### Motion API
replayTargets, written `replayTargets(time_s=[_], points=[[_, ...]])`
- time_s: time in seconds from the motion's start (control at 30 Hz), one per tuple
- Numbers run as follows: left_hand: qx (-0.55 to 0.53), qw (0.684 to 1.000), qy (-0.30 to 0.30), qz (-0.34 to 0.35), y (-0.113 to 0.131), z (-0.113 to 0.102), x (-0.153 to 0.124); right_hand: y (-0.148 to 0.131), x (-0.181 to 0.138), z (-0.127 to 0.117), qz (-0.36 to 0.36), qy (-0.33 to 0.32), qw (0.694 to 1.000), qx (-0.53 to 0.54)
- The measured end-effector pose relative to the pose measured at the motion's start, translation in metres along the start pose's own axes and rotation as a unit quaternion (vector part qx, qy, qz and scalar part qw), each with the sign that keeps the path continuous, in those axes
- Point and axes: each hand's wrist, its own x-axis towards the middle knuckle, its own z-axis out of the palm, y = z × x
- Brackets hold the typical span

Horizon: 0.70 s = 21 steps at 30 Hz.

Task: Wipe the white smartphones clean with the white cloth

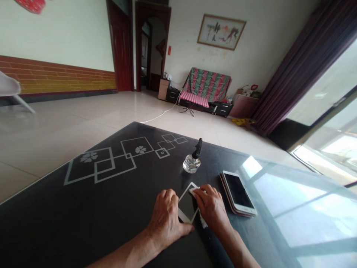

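Observation:
A white-framed phone point(187, 204) lies screen-up on the black glass table point(111, 208). My left hand point(166, 217) rests on its left edge, fingers curled and thumb along the near edge, holding it in place. My right hand point(212, 208) presses a small white cloth point(194, 191) onto the phone's upper right part, fingers closed on the cloth. A bit of white cloth also shows below this hand. To the right lies a stack of two phones point(238, 193), the top one white with a dark screen.
A small clear glass bottle with a black spray top point(193, 160) stands just beyond the hands. The table has a white square-and-flower pattern point(111, 162) at the far left. Beyond are tiled floor, a covered cabinet point(208, 87), doors and curtains.

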Motion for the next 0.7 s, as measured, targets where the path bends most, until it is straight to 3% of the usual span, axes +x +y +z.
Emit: replayTargets(time_s=[0.27,0.57,0.7], points=[[0.018,1.0,-0.008,0.008,0.0,-0.001,0.002,0.0,0.025,0.014,0.03,0.017,0.999,-0.033],[0.03,0.999,-0.006,0.014,0.001,-0.004,0.002,-0.019,0.002,0.012,0.019,0.031,0.999,0.01],[0.049,0.999,0.012,0.014,0.0,0.001,0.004,-0.017,0.008,0.015,0.02,0.03,0.999,0.016]])
